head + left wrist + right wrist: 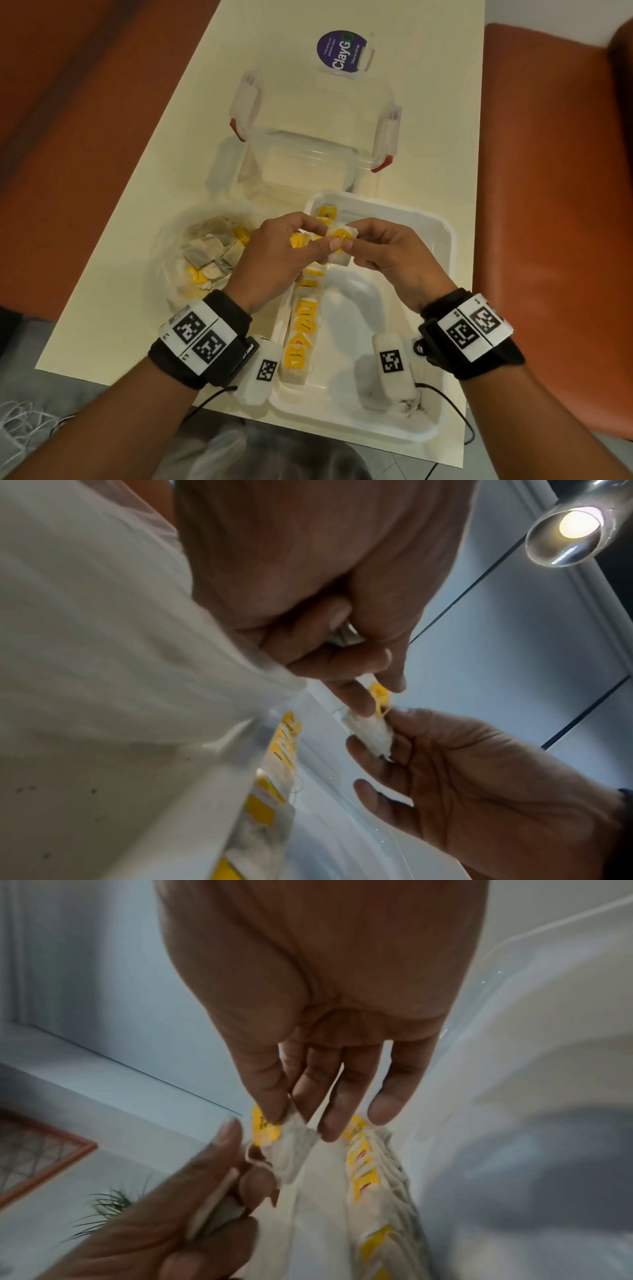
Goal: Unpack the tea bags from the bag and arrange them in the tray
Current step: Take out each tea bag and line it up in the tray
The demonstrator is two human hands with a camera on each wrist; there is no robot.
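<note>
My left hand [317,241] and right hand [358,248] meet above the white tray [424,219] and both pinch one tea bag [340,238] with a yellow tag. In the left wrist view my left fingertips [368,696] nip the yellow tag [380,699] while my right hand [387,739] holds the pouch [371,734]. My right thumb and fingers [274,1104] pinch the pouch [291,1142] in the right wrist view. My left hand [222,1150] seems to hold more bags in its curled fingers. A row of tea bags [303,339] lies along the tray's left side. The clear plastic bag [209,255] still holds several.
An open clear container [318,144] with red clips stands behind the tray on the cream table [137,240]. A purple round sticker [342,51] lies farther back. Orange seats [548,171] flank the table. The tray's right half [394,308] is bare, with dark crumbs in the near corner.
</note>
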